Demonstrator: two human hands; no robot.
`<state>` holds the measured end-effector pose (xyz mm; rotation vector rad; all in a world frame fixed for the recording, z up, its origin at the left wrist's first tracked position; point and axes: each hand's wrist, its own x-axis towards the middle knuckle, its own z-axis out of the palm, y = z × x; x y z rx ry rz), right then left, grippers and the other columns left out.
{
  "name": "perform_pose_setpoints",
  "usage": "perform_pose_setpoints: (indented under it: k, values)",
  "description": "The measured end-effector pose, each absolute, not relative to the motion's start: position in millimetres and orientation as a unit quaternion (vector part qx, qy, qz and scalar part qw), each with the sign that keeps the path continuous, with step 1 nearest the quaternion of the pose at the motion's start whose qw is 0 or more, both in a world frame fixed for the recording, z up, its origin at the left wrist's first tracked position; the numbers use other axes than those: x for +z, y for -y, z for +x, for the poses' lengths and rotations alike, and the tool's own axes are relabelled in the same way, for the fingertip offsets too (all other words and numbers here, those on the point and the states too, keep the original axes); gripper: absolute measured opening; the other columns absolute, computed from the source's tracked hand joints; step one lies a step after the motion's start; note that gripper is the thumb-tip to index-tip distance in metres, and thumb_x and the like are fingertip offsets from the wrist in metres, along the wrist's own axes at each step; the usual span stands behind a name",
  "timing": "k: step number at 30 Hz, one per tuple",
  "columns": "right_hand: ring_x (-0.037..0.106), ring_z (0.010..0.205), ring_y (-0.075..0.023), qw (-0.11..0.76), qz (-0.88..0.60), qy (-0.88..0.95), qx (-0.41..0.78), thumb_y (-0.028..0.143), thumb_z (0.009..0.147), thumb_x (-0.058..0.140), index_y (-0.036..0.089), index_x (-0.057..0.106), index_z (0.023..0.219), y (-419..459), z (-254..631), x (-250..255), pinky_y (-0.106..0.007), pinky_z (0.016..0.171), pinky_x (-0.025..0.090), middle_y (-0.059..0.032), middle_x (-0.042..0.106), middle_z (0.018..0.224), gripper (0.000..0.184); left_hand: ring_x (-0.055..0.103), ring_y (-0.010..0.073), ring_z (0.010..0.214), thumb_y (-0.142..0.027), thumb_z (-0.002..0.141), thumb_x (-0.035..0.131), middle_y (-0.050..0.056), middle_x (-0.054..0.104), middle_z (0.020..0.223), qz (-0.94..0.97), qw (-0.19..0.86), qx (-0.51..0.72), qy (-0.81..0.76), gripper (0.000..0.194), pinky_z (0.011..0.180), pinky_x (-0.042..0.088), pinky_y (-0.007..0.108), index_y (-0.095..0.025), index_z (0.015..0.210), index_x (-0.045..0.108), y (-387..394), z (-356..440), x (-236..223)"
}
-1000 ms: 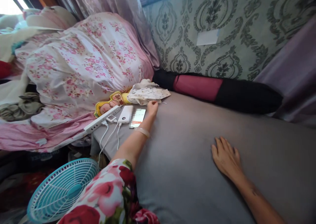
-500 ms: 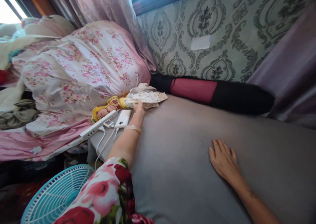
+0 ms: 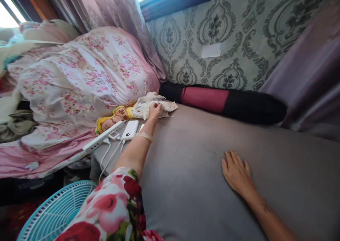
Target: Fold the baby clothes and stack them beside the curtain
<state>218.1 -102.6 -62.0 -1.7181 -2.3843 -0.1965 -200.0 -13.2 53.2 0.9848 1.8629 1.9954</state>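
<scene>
With fingers closed on it, my left hand [image 3: 154,111] grips a crumpled, pale cloth [image 3: 140,108] that has small printed spots. The cloth lies at the far edge of the grey bed sheet [image 3: 186,170], beside a yellow cartoon plush [image 3: 108,122]. Palm down, my right hand [image 3: 236,172] rests flat on the sheet with its fingers spread, holding nothing. Nearer than the cloth, by my left forearm, lie a white power bank [image 3: 130,130] and a white power strip [image 3: 102,136] with cables plugged in.
A long black and maroon bag [image 3: 204,99] lies along the patterned wall. Flowered bedding [image 3: 79,74] is heaped at the left. A blue fan [image 3: 53,212] stands at the lower left, below the bed edge. Curtains [image 3: 302,81] hang at the right.
My left hand has moved slightly up and right over the cloth, now gripping it nearer its middle. My right hand stays flat on the sheet. The view has shifted a little.
</scene>
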Motion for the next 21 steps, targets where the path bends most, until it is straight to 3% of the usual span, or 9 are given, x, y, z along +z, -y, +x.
perform_pose_setpoints:
  k: [5,12,15,18,21]
  values:
    - [0.033,0.138,-0.0304,0.096,-0.582,0.805,-0.065,0.038,0.095,0.013,0.007,0.045,0.140,103.6,217.1,-60.4,-0.054,0.110,0.026,-0.0168,0.039,0.149,0.064,0.058,0.0143,0.076,-0.019,0.083,0.056,0.001,0.061,0.075,0.444,0.116,0.686,-0.565,0.005,0.075,0.044,0.024,-0.018,0.078,0.056,4.3,-154.4,71.0]
    - [0.033,0.138,-0.0315,0.121,-0.576,0.808,-0.024,0.038,0.095,0.016,0.007,0.046,0.138,104.3,219.8,-59.1,-0.057,0.111,0.023,-0.0185,0.040,0.148,0.062,0.051,0.0107,0.065,-0.036,0.085,0.060,-0.002,0.054,0.067,0.496,0.202,0.717,-0.446,0.021,0.063,0.040,0.021,-0.018,0.078,0.053,11.4,-75.1,76.6]
    - [0.040,0.134,-0.0312,0.192,-0.566,0.801,0.039,0.042,0.093,0.023,0.010,0.047,0.137,98.3,220.8,-55.9,-0.056,0.110,0.028,-0.0185,0.046,0.143,0.059,0.050,0.0093,0.063,-0.042,0.083,0.062,-0.004,0.051,0.066,0.515,0.250,0.715,-0.401,0.027,0.062,0.040,0.021,-0.018,0.076,0.051,26.0,-40.5,74.5]
    - [0.046,0.129,-0.0306,0.323,-0.548,0.765,0.098,0.050,0.089,0.037,0.009,0.042,0.139,87.9,216.8,-42.0,-0.049,0.106,0.037,-0.0211,0.050,0.138,0.065,0.047,0.0078,0.059,-0.046,0.081,0.064,-0.005,0.050,0.064,0.532,0.325,0.692,-0.364,0.032,0.059,0.037,0.020,-0.017,0.077,0.051,46.0,-7.7,73.0]
    - [0.044,0.131,-0.0321,0.422,-0.518,0.735,0.115,0.053,0.082,0.052,0.009,0.038,0.141,77.0,208.2,-19.7,-0.048,0.107,0.037,-0.0222,0.047,0.140,0.076,0.043,0.0066,0.055,-0.046,0.079,0.066,-0.006,0.046,0.061,0.546,0.392,0.663,-0.330,0.034,0.054,0.034,0.019,-0.018,0.076,0.049,65.6,20.9,75.6]
